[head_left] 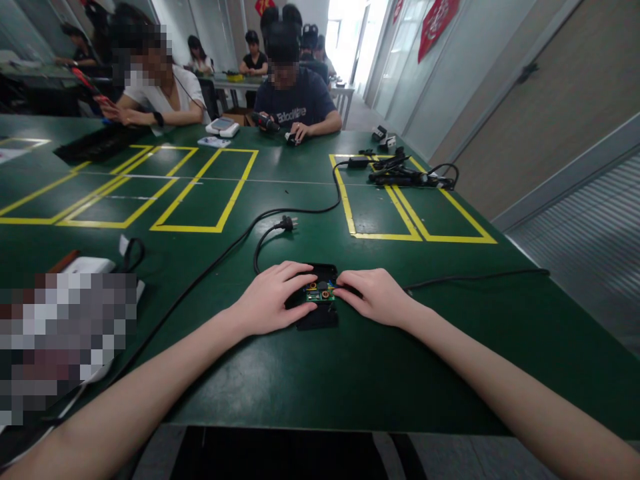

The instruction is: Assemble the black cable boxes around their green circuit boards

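Note:
In front of me on the table lies a small green circuit board (320, 293) with copper-wound coils, between parts of a black plastic case (318, 318). My left hand (275, 297) curls around the left side of the board, thumb at its near edge and fingers at its far edge. At the right end, my right hand (377, 297) is closed in a pinch where a black cable (475, 277) meets the board; the pinched spot is partly hidden by the fingers. Another black cord with a plug (287, 224) curves out from behind my left hand.
A long black cord (200, 283) crosses the green table (300, 393) on the left. Blurred-out items and a white box (90, 265) stand at the left. Bundled black adapters (400, 175) lie far right, near yellow tape outlines. Across the table, a co-worker (297, 100) holds a power drill (266, 122).

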`<action>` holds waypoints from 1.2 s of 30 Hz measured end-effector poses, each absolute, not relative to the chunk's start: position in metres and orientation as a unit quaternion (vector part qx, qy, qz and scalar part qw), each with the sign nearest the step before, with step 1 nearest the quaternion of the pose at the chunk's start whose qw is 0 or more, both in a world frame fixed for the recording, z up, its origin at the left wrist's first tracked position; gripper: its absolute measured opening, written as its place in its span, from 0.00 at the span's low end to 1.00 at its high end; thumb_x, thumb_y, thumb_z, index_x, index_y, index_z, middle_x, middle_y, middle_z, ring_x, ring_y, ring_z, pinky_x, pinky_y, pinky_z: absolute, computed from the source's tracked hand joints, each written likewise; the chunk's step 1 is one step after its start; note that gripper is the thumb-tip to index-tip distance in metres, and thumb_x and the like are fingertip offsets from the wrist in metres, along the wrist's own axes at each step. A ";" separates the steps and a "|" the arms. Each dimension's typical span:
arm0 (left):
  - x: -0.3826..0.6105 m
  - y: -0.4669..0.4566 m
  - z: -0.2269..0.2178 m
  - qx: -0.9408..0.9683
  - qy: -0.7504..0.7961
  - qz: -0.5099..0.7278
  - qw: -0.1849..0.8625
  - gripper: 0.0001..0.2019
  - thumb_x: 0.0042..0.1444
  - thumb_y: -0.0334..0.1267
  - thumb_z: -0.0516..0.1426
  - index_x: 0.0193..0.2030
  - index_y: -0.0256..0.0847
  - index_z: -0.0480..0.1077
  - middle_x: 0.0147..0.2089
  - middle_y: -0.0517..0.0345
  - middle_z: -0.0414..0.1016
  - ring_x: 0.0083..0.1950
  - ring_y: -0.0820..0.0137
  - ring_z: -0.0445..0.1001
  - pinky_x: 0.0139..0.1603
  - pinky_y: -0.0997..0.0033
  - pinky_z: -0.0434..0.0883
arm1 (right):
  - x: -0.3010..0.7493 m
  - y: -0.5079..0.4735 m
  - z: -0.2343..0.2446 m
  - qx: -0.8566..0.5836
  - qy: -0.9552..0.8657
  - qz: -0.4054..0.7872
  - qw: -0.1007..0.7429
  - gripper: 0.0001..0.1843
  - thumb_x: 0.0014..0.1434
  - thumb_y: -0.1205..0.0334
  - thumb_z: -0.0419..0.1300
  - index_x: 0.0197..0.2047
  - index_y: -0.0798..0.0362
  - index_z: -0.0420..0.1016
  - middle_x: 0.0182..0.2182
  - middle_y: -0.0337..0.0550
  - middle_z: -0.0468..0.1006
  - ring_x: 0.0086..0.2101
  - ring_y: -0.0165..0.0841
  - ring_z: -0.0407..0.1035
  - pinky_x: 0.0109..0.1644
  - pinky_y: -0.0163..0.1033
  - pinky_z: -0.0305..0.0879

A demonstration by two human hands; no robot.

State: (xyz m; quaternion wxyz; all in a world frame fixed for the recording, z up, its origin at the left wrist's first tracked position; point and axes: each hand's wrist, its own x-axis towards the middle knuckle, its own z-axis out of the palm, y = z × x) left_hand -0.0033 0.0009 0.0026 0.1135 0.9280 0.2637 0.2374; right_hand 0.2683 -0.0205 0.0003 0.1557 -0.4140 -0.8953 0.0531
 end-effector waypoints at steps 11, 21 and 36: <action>-0.006 0.005 0.000 0.907 0.329 0.216 0.148 0.13 0.68 0.40 0.57 0.55 0.40 0.76 0.52 0.51 0.74 0.44 0.66 0.79 0.44 0.66 0.79 | 0.258 -0.029 0.008 -0.471 -0.869 0.097 0.117 0.24 0.69 0.48 0.61 0.61 0.53 0.70 0.35 0.45 0.85 0.29 0.38 0.79 0.34 0.37 0.63; -0.003 0.007 0.002 0.914 0.324 0.204 0.136 0.10 0.68 0.35 0.57 0.53 0.38 0.77 0.43 0.53 0.79 0.42 0.66 0.78 0.42 0.68 0.75 | 0.257 -0.030 0.006 -0.475 -0.864 0.115 0.120 0.28 0.65 0.51 0.61 0.64 0.54 0.73 0.41 0.48 0.87 0.32 0.39 0.81 0.38 0.40 0.70; -0.005 0.009 -0.001 0.918 0.321 0.209 0.100 0.11 0.72 0.38 0.55 0.53 0.38 0.76 0.44 0.51 0.80 0.45 0.64 0.79 0.45 0.65 0.77 | 0.249 -0.028 0.010 -0.504 -0.854 0.104 0.083 0.27 0.67 0.51 0.60 0.65 0.52 0.76 0.44 0.48 0.88 0.37 0.42 0.82 0.42 0.41 0.72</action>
